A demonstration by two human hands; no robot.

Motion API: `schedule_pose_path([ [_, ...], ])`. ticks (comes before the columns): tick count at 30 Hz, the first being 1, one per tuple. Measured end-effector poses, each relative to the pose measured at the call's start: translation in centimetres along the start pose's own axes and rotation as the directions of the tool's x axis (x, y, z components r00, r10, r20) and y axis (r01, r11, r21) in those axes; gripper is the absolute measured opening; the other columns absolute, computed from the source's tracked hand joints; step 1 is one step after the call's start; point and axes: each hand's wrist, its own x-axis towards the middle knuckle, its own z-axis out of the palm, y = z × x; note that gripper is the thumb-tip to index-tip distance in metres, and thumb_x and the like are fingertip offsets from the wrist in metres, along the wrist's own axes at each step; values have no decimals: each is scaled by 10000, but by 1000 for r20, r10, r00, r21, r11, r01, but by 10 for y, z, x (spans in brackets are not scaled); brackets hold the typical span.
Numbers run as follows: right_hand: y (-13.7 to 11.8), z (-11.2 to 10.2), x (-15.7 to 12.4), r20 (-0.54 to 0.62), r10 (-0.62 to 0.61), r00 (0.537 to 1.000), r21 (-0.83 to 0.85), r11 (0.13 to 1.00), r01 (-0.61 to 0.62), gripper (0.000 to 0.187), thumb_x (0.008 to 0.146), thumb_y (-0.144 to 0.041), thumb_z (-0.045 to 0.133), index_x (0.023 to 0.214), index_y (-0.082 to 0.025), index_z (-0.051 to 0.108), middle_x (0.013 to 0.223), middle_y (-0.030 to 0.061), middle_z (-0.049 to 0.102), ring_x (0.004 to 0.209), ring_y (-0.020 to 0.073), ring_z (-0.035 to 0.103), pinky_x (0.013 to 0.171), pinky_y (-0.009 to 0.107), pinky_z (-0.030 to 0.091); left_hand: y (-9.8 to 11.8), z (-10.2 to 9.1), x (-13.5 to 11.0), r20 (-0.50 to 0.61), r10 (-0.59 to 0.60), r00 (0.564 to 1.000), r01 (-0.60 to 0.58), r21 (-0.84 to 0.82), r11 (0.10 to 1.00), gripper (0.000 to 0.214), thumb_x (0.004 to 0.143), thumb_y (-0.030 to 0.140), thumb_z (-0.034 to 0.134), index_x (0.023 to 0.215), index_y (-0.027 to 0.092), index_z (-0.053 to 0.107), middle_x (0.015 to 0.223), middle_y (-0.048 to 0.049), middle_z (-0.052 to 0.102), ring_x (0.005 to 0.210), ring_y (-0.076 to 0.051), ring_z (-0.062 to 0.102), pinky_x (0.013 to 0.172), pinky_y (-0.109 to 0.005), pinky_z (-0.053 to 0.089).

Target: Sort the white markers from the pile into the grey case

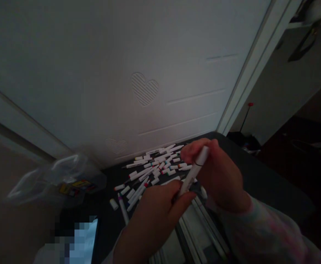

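A white marker point(191, 176) with a thin dark ring near its upper end is held up at a slant. My left hand point(155, 214) is closed around its lower part, thumb and forefinger pinching the barrel. At the upper end, my right hand point(221, 176) has its fingers curled about the white cap point(203, 155). Behind my hands many white markers point(145, 172) and loose caps point(155, 181) with coloured bands lie scattered on the dark table. Several capless markers show dark tips. One marker with a purple band point(121, 200) lies just left of my left hand.
A clear plastic container point(75, 176) with a colourful label stands at the left. Nearer me lies a lit phone screen point(85, 242), partly pixelated. Below my hands are long pale strips point(195, 234). A white panel point(100, 73) with embossed hearts rises behind the dark table point(265, 190).
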Motion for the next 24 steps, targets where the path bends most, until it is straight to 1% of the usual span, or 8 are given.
schedule_pose_path([
  [2, 0, -7, 3, -15, -73, 997, -218, 974, 68, 280, 860, -390, 419, 849, -195, 620, 768, 12, 558, 721, 99, 501, 651, 229, 376, 1, -4, -1, 24, -5, 1000, 6, -23, 1000, 276, 855, 424, 389, 765, 216, 545, 615, 50, 575, 533, -99, 503, 487, -220, 305],
  [4, -3, -12, 6, 22, -43, 999, -327, 944, 47, 251, 849, -366, 450, 902, -197, 628, 774, 6, 548, 714, 94, 493, 638, 220, 372, 2, -6, -1, 22, -3, 1000, 4, -28, 1000, 230, 858, 405, 391, 871, 230, 538, 685, 45, 616, 591, -111, 543, 522, -221, 337],
  [7, -11, -16, 8, 126, 3, 992, -403, 914, 48, 196, 809, -312, 513, 870, -166, 628, 736, -6, 542, 654, 74, 471, 586, 202, 351, 3, -4, 1, -21, 6, 1000, -6, 4, 1000, 237, 854, 414, 394, 980, 238, 491, 723, 41, 637, 617, -123, 563, 546, -232, 359],
  [10, -12, -22, 6, 208, 53, 977, -436, 899, 44, 150, 792, -261, 526, 840, -143, 606, 761, -10, 556, 665, 57, 476, 587, 186, 352, 3, 4, 4, -47, 45, 998, -42, 71, 997, 228, 840, 424, 420, 915, 221, 491, 708, 39, 626, 615, -123, 561, 548, -234, 361],
  [16, 14, -45, -9, 153, 156, 976, -414, 907, -80, 160, 766, -288, 550, 844, -160, 494, 603, -58, 482, 515, 34, 433, 472, 158, 318, 3, 19, 10, -47, 65, 997, -56, 180, 982, 284, 818, 448, 446, 960, 218, 535, 630, 43, 623, 542, -123, 550, 511, -233, 346],
  [20, 44, -70, -18, 260, 369, 892, -491, 846, -206, 161, 770, -299, 529, 801, -162, 450, 594, -48, 511, 476, 48, 466, 433, 160, 336, 0, 25, 8, -94, 93, 991, -54, 353, 934, 301, 826, 445, 419, 917, 209, 584, 657, 19, 628, 566, -137, 557, 517, -239, 348],
  [22, 57, -81, -23, 303, 472, 828, -555, 793, -249, 166, 768, -304, 527, 787, -158, 450, 577, -43, 521, 458, 57, 475, 420, 165, 343, -6, 29, 3, -56, 123, 991, -93, 381, 920, 282, 836, 417, 409, 877, 209, 594, 669, 10, 624, 595, -145, 564, 541, -243, 373],
  [24, 66, -89, -27, 303, 521, 798, -595, 757, -268, 165, 768, -303, 529, 767, -154, 458, 534, -49, 510, 428, 55, 455, 406, 163, 328, -15, 36, -6, -1, 129, 992, -118, 380, 917, 265, 844, 393, 404, 861, 211, 596, 720, -2, 633, 643, -154, 576, 587, -252, 408],
])
